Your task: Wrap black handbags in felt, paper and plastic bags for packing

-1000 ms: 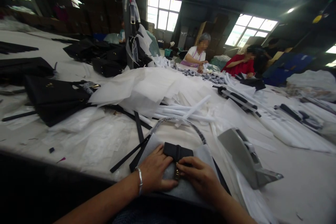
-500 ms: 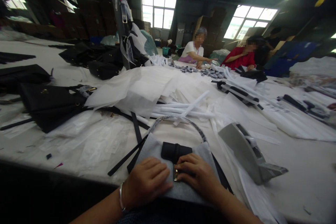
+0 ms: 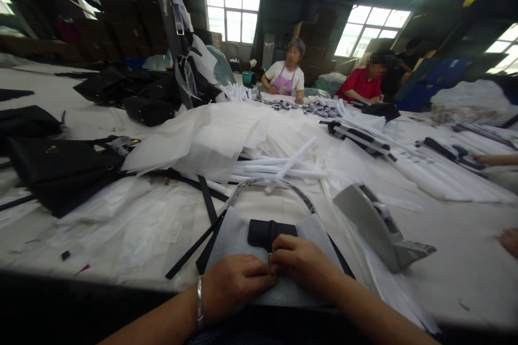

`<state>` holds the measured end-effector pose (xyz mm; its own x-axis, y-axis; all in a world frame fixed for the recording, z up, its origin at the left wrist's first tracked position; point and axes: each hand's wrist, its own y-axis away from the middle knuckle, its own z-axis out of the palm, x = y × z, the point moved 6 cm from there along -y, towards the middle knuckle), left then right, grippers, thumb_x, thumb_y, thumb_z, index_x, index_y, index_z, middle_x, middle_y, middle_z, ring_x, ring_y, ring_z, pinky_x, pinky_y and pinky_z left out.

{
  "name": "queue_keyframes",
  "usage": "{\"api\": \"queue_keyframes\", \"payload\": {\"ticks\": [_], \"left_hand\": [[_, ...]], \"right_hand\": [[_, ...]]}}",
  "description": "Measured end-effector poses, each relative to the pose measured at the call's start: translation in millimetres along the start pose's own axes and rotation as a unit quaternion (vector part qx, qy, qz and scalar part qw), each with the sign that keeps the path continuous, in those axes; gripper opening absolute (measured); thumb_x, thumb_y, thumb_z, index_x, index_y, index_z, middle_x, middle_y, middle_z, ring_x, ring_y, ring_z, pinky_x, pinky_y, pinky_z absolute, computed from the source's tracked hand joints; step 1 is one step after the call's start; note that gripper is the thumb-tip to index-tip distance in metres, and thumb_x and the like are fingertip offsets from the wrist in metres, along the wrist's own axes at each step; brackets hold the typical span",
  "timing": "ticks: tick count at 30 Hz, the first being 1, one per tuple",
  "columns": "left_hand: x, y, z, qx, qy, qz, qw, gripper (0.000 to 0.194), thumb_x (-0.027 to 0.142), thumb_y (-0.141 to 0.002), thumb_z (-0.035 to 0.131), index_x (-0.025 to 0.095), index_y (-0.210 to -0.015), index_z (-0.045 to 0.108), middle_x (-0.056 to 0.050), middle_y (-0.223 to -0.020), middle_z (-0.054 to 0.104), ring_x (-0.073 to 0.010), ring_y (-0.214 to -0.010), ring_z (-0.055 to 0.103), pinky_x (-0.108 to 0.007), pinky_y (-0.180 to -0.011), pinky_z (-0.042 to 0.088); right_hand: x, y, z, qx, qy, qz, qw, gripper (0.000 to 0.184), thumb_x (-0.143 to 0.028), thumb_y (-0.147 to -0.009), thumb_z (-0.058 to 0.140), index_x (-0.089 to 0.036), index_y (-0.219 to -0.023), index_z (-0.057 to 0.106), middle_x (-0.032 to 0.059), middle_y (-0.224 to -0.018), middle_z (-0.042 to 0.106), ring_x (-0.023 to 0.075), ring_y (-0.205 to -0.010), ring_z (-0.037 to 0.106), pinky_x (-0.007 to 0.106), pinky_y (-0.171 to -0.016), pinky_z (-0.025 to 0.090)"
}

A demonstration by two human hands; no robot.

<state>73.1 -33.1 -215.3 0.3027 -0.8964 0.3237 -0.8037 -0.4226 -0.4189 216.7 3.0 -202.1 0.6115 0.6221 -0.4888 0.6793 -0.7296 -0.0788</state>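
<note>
A handbag wrapped in grey cloth [image 3: 234, 237] lies at the near table edge, its wrapped curved handle [image 3: 271, 186] arching away from me. A black strap tab [image 3: 265, 232] with a small metal clasp sits on its front. My left hand [image 3: 232, 280], with a silver bangle on the wrist, rests curled on the cloth just left of the clasp. My right hand [image 3: 301, 261] has its fingers pinched together at the clasp below the tab. The two hands touch there, and the clasp is mostly hidden under the fingers.
A grey tape dispenser [image 3: 378, 226] stands to the right. Black straps [image 3: 208, 205], white paper rolls [image 3: 279, 170] and white sheets [image 3: 218, 135] lie beyond. Black bags [image 3: 60, 170] sit at the left. Two people [image 3: 285, 75] [image 3: 362, 86] sit at the far side; another person's hand [image 3: 510, 240] shows at the right edge.
My left hand has pulled back from flat on the cloth into a curl beside the clasp. The right hand drew in to meet it. The view tilted slightly.
</note>
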Motion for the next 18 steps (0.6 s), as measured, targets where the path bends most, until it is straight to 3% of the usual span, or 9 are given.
{"api": "queue_keyframes", "payload": {"ticks": [4, 9, 12, 14, 16, 18], "left_hand": [[-0.4, -2.3, -1.7, -0.004, -0.003, -0.019, 1.000, 0.023, 0.023, -0.102, 0.048, 0.021, -0.119, 0.063, -0.002, -0.097, 0.069, -0.0154, -0.079, 0.063, -0.025, -0.069, 0.051], [1.7, -4.9, -4.2, 0.015, -0.008, -0.012, 1.000, 0.021, 0.025, -0.102, 0.047, 0.020, -0.112, 0.065, -0.003, -0.098, 0.068, -0.0169, -0.081, 0.062, -0.029, -0.072, 0.050], [1.0, -4.8, -5.6, 0.028, -0.008, -0.004, 1.000, 0.022, 0.024, -0.102, 0.046, 0.021, -0.114, 0.064, -0.003, -0.100, 0.069, -0.0172, -0.081, 0.062, -0.030, -0.072, 0.050], [0.0, -5.0, -6.9, 0.033, -0.009, -0.006, 0.999, 0.021, 0.024, -0.101, 0.048, 0.021, -0.115, 0.064, -0.003, -0.099, 0.069, -0.0171, -0.081, 0.063, -0.030, -0.071, 0.051], [0.5, -6.1, -7.9, 0.034, -0.009, -0.013, 0.999, 0.020, 0.026, -0.101, 0.049, 0.022, -0.113, 0.064, -0.003, -0.098, 0.069, -0.0167, -0.081, 0.064, -0.029, -0.071, 0.052], [4.3, -8.1, -8.5, 0.038, -0.024, -0.020, 0.999, 0.019, 0.027, -0.101, 0.049, 0.022, -0.110, 0.065, -0.003, -0.100, 0.069, -0.0171, -0.084, 0.065, -0.029, -0.074, 0.055]], "right_hand": [[-5.7, -1.2, 3.6, -0.002, 0.010, 0.037, 0.999, 0.005, -0.017, -0.087, 0.066, -0.020, -0.083, 0.067, -0.0003, -0.088, 0.062, 0.0122, -0.073, 0.061, 0.022, -0.066, 0.046], [-12.7, 12.0, 9.5, 0.066, 0.053, 0.136, 0.987, 0.006, -0.015, -0.089, 0.057, -0.018, -0.085, 0.060, 0.0046, -0.087, 0.061, 0.0188, -0.078, 0.061, 0.030, -0.069, 0.049], [-19.4, 20.9, 4.1, 0.067, 0.061, 0.120, 0.989, 0.010, -0.018, -0.093, 0.055, -0.021, -0.094, 0.065, 0.0052, -0.092, 0.067, 0.0196, -0.084, 0.065, 0.032, -0.077, 0.053], [-25.0, 29.9, 1.7, 0.059, 0.097, 0.054, 0.992, 0.028, -0.026, -0.093, 0.058, -0.022, -0.121, 0.063, 0.0084, -0.117, 0.069, 0.0246, -0.108, 0.064, 0.040, -0.097, 0.050], [-25.4, 41.9, 7.7, 0.046, 0.154, -0.007, 0.987, 0.061, -0.034, -0.091, 0.062, -0.020, -0.146, 0.043, 0.0106, -0.145, 0.054, 0.0298, -0.133, 0.049, 0.047, -0.113, 0.038], [-18.1, 52.6, 21.1, 0.034, 0.203, -0.030, 0.978, 0.082, -0.039, -0.086, 0.066, -0.016, -0.155, 0.028, 0.0110, -0.157, 0.038, 0.0323, -0.143, 0.036, 0.048, -0.116, 0.033]]}}
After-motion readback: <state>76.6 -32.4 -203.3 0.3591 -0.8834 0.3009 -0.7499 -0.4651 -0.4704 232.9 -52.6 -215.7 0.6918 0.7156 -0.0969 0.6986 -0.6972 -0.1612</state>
